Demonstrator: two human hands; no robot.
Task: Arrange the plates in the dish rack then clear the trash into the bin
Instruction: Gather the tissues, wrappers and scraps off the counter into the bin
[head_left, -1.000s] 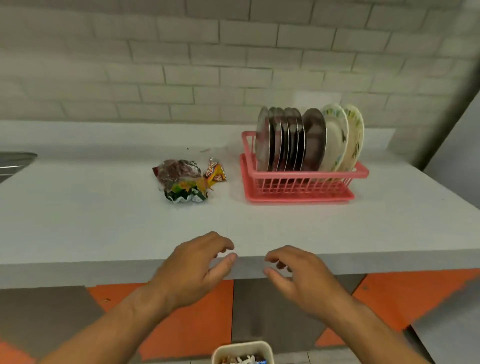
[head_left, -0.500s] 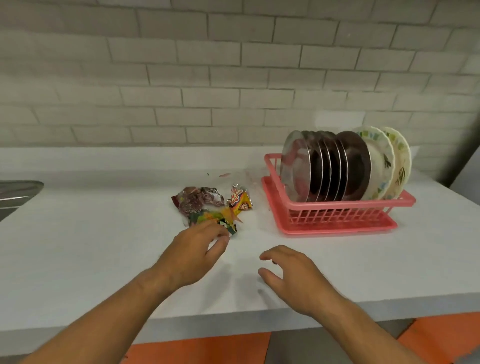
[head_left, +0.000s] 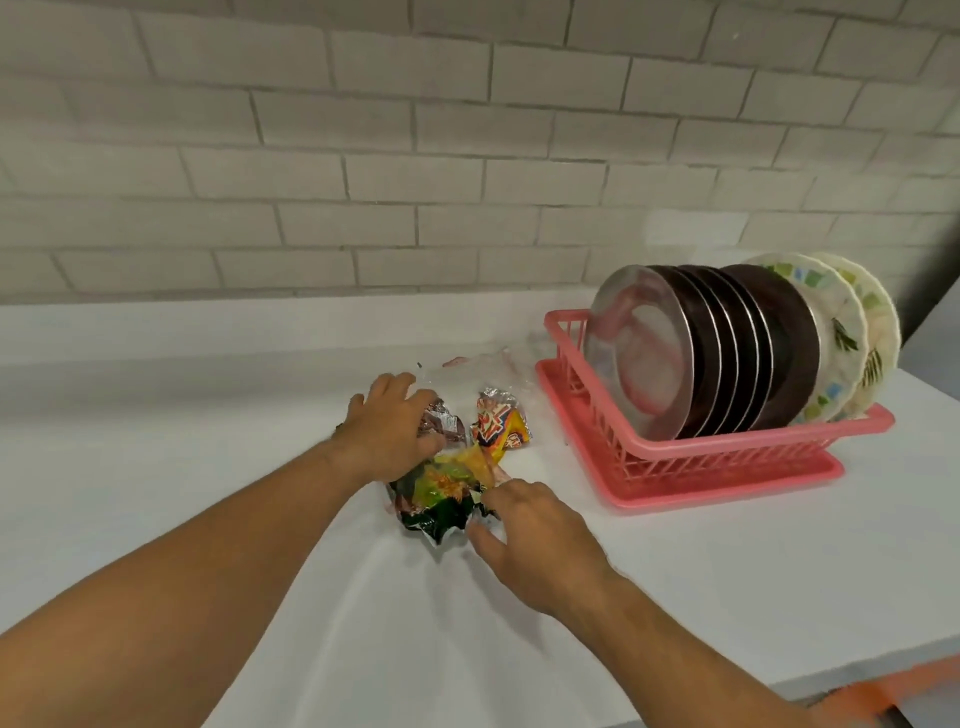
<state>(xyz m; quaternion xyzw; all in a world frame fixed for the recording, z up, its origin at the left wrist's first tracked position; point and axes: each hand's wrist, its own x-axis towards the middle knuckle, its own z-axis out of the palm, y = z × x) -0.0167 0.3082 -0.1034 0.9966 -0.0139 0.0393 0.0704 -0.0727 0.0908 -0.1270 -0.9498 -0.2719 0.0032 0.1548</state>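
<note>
Head view. Showed a white countertop (head_left: 727, 597) running beneath a wall of pale brick tiles (head_left: 363, 156), with a strip of orange floor (head_left: 878, 696) past the near right edge. Held a pink dish rack (head_left: 727, 462) toward the right rear of the counter, with plates (head_left: 727, 353) standing on edge inside it: steel and dark ones toward the left, two patterned cream ones at the right end. Had the trash (head_left: 447, 493), a heap of crumpled snack wrappers in green, orange and silvery maroon, lying on the counter near the rack's left side, apart from it.

Against half a second before: found both hands gone forward from bare counter onto the heap, the left one having only just reached its near edge then. Drew the rack and wrappers nearer and larger, and lost the steel sink edge at the far left. Left rack and plates where they stood.

Found the left hand (head_left: 389, 431) palm down over the heap's far left part, fingers curled round the silvery maroon wrapper. Found the right hand (head_left: 535, 535) spread and fairly straight, thumb out, fingertips touching the green wrapper's near right edge, gripping nothing plainly.
</note>
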